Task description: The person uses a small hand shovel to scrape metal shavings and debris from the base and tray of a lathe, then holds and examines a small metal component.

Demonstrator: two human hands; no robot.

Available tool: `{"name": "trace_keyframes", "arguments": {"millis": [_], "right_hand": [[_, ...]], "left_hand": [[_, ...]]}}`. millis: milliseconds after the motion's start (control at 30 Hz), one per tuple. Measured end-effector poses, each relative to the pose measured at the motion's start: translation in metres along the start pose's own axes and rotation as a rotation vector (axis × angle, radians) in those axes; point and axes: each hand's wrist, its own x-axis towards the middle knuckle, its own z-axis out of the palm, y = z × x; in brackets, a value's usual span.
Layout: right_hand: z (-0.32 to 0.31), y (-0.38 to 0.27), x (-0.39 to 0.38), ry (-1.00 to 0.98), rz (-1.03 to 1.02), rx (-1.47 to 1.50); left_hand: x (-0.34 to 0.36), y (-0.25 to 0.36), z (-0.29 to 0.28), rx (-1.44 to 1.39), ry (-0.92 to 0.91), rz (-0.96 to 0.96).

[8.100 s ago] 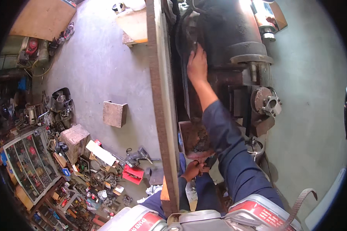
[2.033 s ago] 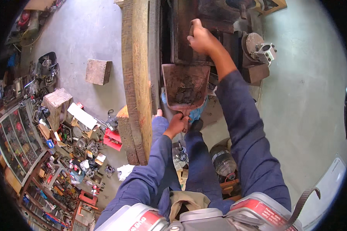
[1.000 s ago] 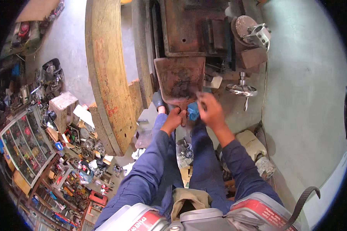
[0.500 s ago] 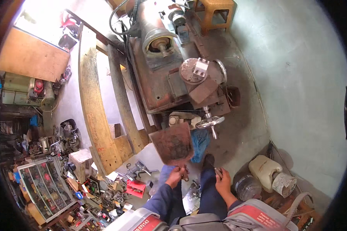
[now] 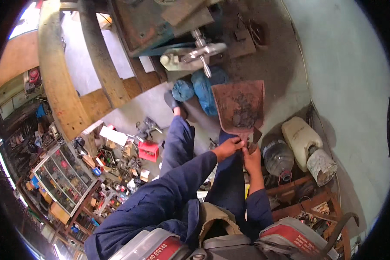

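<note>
Head view: a person in blue overalls holds a rusty metal pan [image 5: 240, 106] out over a workshop floor [image 5: 359, 65], both hands meeting at its narrow near end. Left hand [image 5: 228, 147] and right hand [image 5: 251, 158] are each closed on the pan's short handle, fingers pinched around it just below the tray. The pan is level in the air in front of the person's knees, its flat bed carrying a dark heap of scrap [image 5: 242, 115]. Sheet steel of this kind looks stiff and moderately heavy, its edges likely rough; the loose load would probably slide if the tray tips, so the handle end, gripped with both hands, seems the safest hold. Beyond the pan, blue sacks [image 5: 201, 89] lie beside a machine's handwheel [image 5: 201, 51]. A pale jerrycan [image 5: 301, 138] and a clear bottle [image 5: 278, 158] stand to the right, near wooden crates [image 5: 307, 203]. Thick timber beams [image 5: 58, 78] cross the left, above a parts tray [image 5: 63, 177] and scattered tools on bare concrete.
</note>
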Motion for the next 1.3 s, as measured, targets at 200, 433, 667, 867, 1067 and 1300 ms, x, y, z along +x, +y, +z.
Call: {"name": "trace_keyframes", "arguments": {"millis": [200,433,667,867,1067,1300], "right_hand": [[-0.065,0.068,0.025,-0.081,0.194,0.150],[-0.116,0.090,0.049,-0.302,0.302,-0.188],[-0.074,0.075,0.096,-0.490,-0.025,-0.545],[-0.041,0.067,0.129,-0.683,0.045,-0.531],[0.006,0.046,0.177,-0.796,-0.132,-0.578],[0.039,-0.002,0.273,-0.911,0.011,-0.552]], "left_hand": [[0.035,-0.038,-0.066,0.473,0.458,0.015],[0.083,-0.004,-0.130,1.188,1.304,0.233],[0.151,-0.003,-0.296,0.811,1.433,0.368],[0.103,0.035,-0.281,0.372,1.039,0.394],[0.091,0.056,-0.261,0.948,1.037,0.387],[0.090,0.059,-0.250,0.964,1.003,0.235]]}}
